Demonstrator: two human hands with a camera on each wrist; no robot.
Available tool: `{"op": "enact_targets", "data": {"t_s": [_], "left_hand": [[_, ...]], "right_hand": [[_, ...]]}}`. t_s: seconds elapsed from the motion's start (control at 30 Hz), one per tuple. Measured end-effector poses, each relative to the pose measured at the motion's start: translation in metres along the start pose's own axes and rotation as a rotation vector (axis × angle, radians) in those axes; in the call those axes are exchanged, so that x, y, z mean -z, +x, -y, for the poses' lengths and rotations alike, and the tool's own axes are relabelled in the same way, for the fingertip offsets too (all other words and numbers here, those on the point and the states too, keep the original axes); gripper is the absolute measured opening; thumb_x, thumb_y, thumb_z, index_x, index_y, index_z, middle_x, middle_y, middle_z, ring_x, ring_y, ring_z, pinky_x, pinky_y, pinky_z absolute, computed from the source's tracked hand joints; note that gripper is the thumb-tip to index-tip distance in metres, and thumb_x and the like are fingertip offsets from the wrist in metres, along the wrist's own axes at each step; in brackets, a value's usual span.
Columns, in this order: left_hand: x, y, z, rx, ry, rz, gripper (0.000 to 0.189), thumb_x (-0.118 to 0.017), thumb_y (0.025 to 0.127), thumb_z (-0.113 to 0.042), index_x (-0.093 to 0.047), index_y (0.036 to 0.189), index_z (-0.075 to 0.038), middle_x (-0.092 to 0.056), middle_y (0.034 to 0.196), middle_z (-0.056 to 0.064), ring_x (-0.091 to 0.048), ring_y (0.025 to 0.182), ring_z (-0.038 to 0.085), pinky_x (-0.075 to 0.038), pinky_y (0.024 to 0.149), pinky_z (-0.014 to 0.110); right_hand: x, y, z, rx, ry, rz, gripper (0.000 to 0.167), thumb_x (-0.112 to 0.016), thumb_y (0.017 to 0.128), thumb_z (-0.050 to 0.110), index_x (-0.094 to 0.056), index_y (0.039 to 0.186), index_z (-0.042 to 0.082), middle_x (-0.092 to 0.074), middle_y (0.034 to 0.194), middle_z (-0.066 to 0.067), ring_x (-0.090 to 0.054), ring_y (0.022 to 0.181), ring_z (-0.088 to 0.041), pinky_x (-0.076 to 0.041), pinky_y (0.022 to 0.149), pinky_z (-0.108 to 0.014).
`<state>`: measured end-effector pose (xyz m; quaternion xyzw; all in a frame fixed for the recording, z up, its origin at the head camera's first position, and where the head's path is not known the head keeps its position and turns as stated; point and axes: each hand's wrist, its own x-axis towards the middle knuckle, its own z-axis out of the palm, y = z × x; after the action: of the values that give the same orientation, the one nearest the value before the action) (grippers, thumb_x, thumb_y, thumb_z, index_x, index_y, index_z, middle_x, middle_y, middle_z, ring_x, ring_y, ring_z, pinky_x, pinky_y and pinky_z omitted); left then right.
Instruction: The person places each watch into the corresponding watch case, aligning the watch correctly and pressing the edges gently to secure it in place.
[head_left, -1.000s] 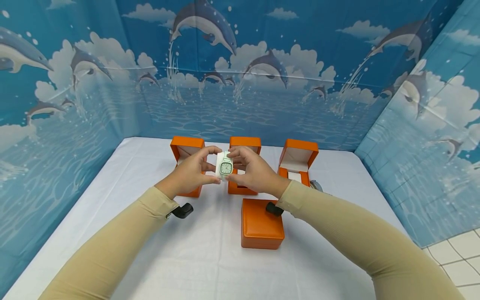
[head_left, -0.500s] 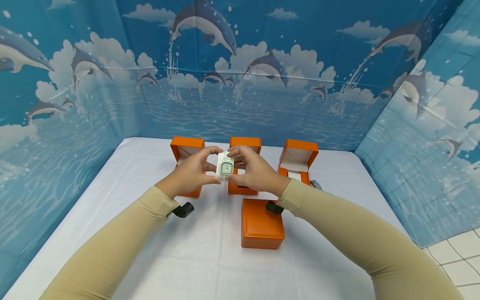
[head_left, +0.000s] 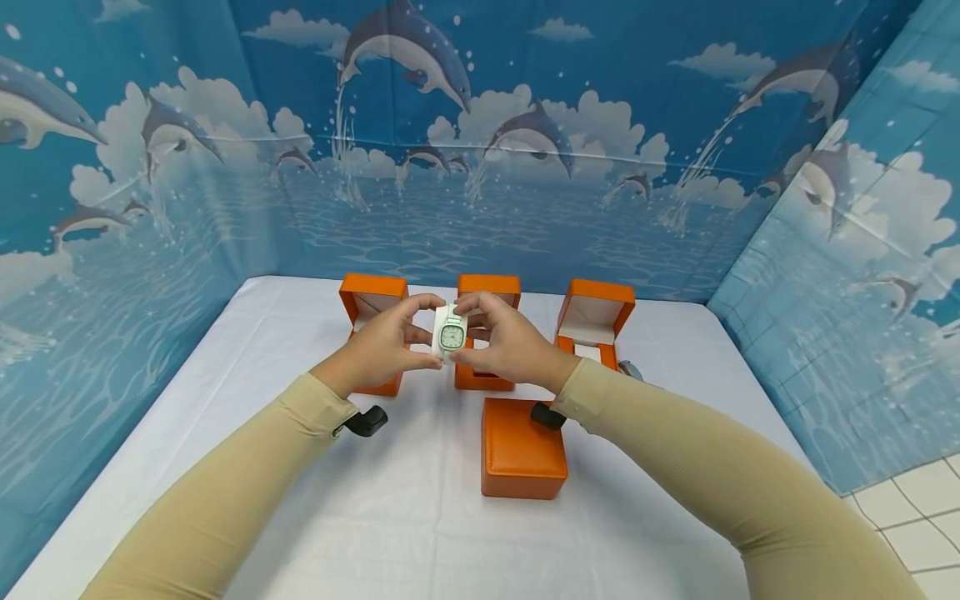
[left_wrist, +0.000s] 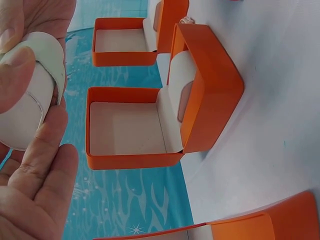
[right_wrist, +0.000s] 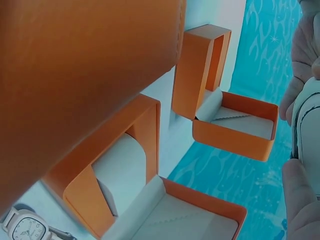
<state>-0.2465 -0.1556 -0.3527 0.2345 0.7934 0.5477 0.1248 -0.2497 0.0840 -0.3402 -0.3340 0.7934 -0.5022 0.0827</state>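
Note:
A pale green wristwatch [head_left: 452, 337] is wrapped round a white cushion [head_left: 439, 329]. Both hands hold it up between them in the head view, dial facing the head camera. My left hand [head_left: 382, 346] grips the cushion's left side with thumb and fingers. From the right, my right hand [head_left: 510, 346] pinches the watch and cushion at top and bottom. The left wrist view shows the strap [left_wrist: 47, 55] lying over the cushion's end under a thumb. Behind the left hand stands an open orange watch box [head_left: 375, 285]; its base looks bare orange inside in the right wrist view.
Two more open orange boxes stand behind the hands, the middle one [head_left: 489, 283] and the right one [head_left: 602, 292], with white cushions inside. A closed orange box [head_left: 525, 446] sits nearer, below the right wrist. Another watch [head_left: 632, 369] lies beside the right box.

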Motion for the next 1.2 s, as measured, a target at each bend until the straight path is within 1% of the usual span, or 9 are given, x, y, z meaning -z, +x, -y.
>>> {"op": "enact_targets", "data": {"t_s": [0.07,0.27,0.33,0.53,0.63,0.8,0.87,1.03,1.2], "left_hand": [[0.0001,-0.0001,0.0,0.002,-0.005,0.0,0.079,-0.081,0.089,0.001,-0.041,0.155,-0.018,-0.043,0.158,0.004,-0.07,0.123,0.027,-0.064,0.092,0.037],[-0.0004,0.0,0.0,0.004,-0.002,0.0,0.081,-0.082,0.089,0.001,-0.04,0.156,-0.018,-0.045,0.158,0.004,-0.07,0.123,0.027,-0.063,0.093,0.036],[-0.0006,-0.0003,0.0001,0.003,-0.001,0.0,0.081,-0.082,0.089,0.001,-0.04,0.156,-0.019,-0.044,0.158,0.004,-0.07,0.123,0.027,-0.063,0.093,0.037],[-0.0005,-0.0008,0.0006,-0.005,0.016,-0.012,0.081,-0.083,0.088,-0.001,-0.041,0.155,-0.02,-0.041,0.16,0.002,-0.069,0.124,0.027,-0.064,0.092,0.037],[-0.0004,-0.0009,0.0006,-0.011,0.025,-0.017,0.081,-0.083,0.088,-0.001,-0.042,0.156,-0.02,-0.041,0.161,0.002,-0.069,0.124,0.028,-0.064,0.092,0.037],[0.0,-0.0009,0.001,-0.017,0.04,-0.017,0.082,-0.084,0.087,-0.002,-0.042,0.155,-0.019,-0.042,0.16,0.003,-0.07,0.123,0.027,-0.064,0.092,0.036],[0.0001,-0.0003,0.0016,-0.019,0.041,-0.016,0.081,-0.084,0.088,-0.002,-0.042,0.155,-0.02,-0.042,0.159,0.002,-0.07,0.123,0.027,-0.064,0.092,0.036],[0.0004,-0.0002,0.0031,-0.026,0.048,-0.014,0.081,-0.084,0.088,-0.002,-0.042,0.155,-0.02,-0.043,0.159,0.003,-0.07,0.123,0.027,-0.064,0.092,0.037],[-0.0001,0.0003,0.0052,-0.019,0.061,-0.029,0.081,-0.085,0.087,-0.004,-0.043,0.154,-0.022,-0.044,0.157,0.003,-0.07,0.122,0.026,-0.064,0.091,0.037]], "right_hand": [[-0.0006,0.0006,-0.0002,-0.002,-0.006,-0.004,0.055,-0.079,0.091,-0.004,-0.047,0.136,0.002,-0.047,0.153,-0.015,-0.062,0.13,-0.035,-0.051,0.113,-0.053],[-0.0015,0.0018,-0.0015,-0.014,-0.025,-0.013,0.054,-0.079,0.09,-0.003,-0.048,0.134,0.003,-0.048,0.152,-0.013,-0.064,0.128,-0.033,-0.054,0.111,-0.044],[-0.0016,0.0019,-0.0017,-0.016,-0.021,-0.012,0.053,-0.079,0.091,-0.003,-0.048,0.134,0.003,-0.048,0.152,-0.013,-0.064,0.128,-0.033,-0.054,0.111,-0.045],[-0.0015,0.0029,-0.0043,-0.014,-0.011,-0.013,0.055,-0.079,0.091,-0.002,-0.048,0.136,0.004,-0.048,0.152,-0.015,-0.063,0.128,-0.034,-0.052,0.112,-0.052],[-0.0017,0.0034,-0.0043,-0.013,-0.005,-0.011,0.055,-0.079,0.09,-0.003,-0.048,0.135,0.004,-0.05,0.149,-0.015,-0.064,0.126,-0.033,-0.053,0.111,-0.051],[-0.0015,0.004,-0.0031,-0.019,-0.004,-0.006,0.056,-0.081,0.089,-0.003,-0.048,0.134,0.005,-0.051,0.147,-0.013,-0.065,0.125,-0.031,-0.055,0.109,-0.043],[-0.0013,0.0044,-0.0029,-0.024,-0.007,-0.006,0.058,-0.081,0.089,-0.003,-0.048,0.136,0.005,-0.052,0.147,-0.013,-0.065,0.125,-0.031,-0.055,0.109,-0.041],[-0.0011,0.005,-0.0032,-0.036,-0.012,0.0,0.066,-0.081,0.089,-0.002,-0.045,0.144,0.004,-0.053,0.144,-0.015,-0.064,0.127,-0.031,-0.054,0.11,-0.045],[-0.0016,0.0052,-0.0035,-0.036,-0.021,0.0,0.068,-0.081,0.09,-0.001,-0.045,0.147,0.004,-0.054,0.143,-0.014,-0.064,0.128,-0.031,-0.054,0.111,-0.041]]}}
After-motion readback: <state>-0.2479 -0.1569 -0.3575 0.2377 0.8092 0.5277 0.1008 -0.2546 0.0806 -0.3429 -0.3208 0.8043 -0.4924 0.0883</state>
